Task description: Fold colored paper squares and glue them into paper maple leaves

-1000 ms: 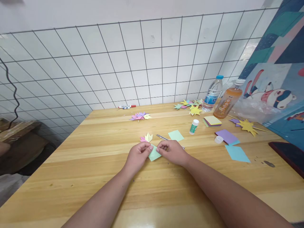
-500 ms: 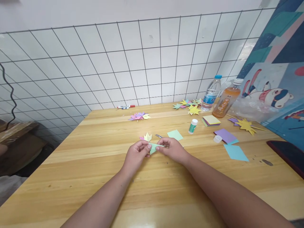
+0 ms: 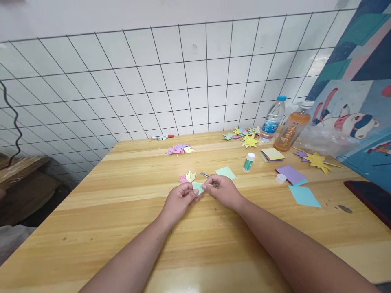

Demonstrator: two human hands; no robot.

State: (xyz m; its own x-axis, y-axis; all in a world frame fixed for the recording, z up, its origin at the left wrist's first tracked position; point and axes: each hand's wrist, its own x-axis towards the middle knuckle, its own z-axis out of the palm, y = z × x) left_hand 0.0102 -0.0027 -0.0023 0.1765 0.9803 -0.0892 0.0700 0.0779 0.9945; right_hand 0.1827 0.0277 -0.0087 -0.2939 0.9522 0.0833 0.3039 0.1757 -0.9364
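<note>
Between my two hands is a small folded piece of light green paper (image 3: 198, 187), held just above the wooden table (image 3: 122, 228). My left hand (image 3: 180, 199) pinches its left side between thumb and fingers. On the other side, my right hand (image 3: 222, 191) pinches the right corner. Just beyond my fingers lie a pale yellow folded paper leaf (image 3: 191, 176) and a pink folded piece (image 3: 183, 179). A craft knife (image 3: 204, 174), partly hidden by my right hand, lies close by. Behind that hand is a flat light green paper square (image 3: 226, 172).
A glue stick (image 3: 249, 162) stands upright to the right, its cap (image 3: 280, 178) lying apart. Stacked paper squares (image 3: 272, 154), a water bottle (image 3: 273, 120) and an orange drink bottle (image 3: 292, 126) stand farther back. Folded paper clusters (image 3: 180, 149) and markers (image 3: 163, 137) lie near the wall.
My left hand has turned a little and the green paper has tilted, showing more of its face. Both hands keep their pinch; the things on the table have stayed in place.
</note>
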